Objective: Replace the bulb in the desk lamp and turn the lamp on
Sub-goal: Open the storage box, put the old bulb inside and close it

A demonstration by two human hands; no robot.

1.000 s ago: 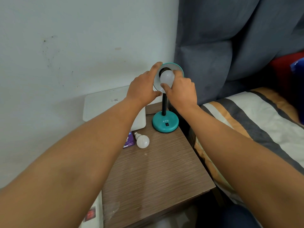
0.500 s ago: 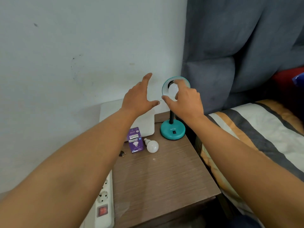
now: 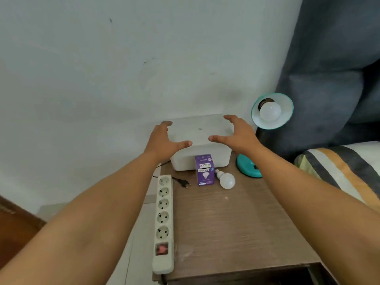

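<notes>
A teal desk lamp stands at the back right of the wooden nightstand (image 3: 236, 223), its shade (image 3: 284, 116) tilted toward me with a white bulb (image 3: 269, 111) sitting in the socket, unlit. The lamp's round teal base (image 3: 247, 166) is partly hidden by my right forearm. A second white bulb (image 3: 226, 179) lies loose on the nightstand beside a purple bulb box (image 3: 204, 170). My left hand (image 3: 164, 141) and my right hand (image 3: 238, 134) hover with fingers spread, holding nothing, over a white box (image 3: 200, 130) left of the lamp.
A white power strip (image 3: 163, 221) with a red switch lies along the nightstand's left edge. A black plug (image 3: 183, 183) rests unplugged beside it. A white wall is behind, a grey curtain (image 3: 329, 68) at the right, and a striped bed (image 3: 339, 167) beside the nightstand.
Both hands have left the lamp: the right let go of the bulb in the socket, and both moved left and down over the white box. The view shifted left.
</notes>
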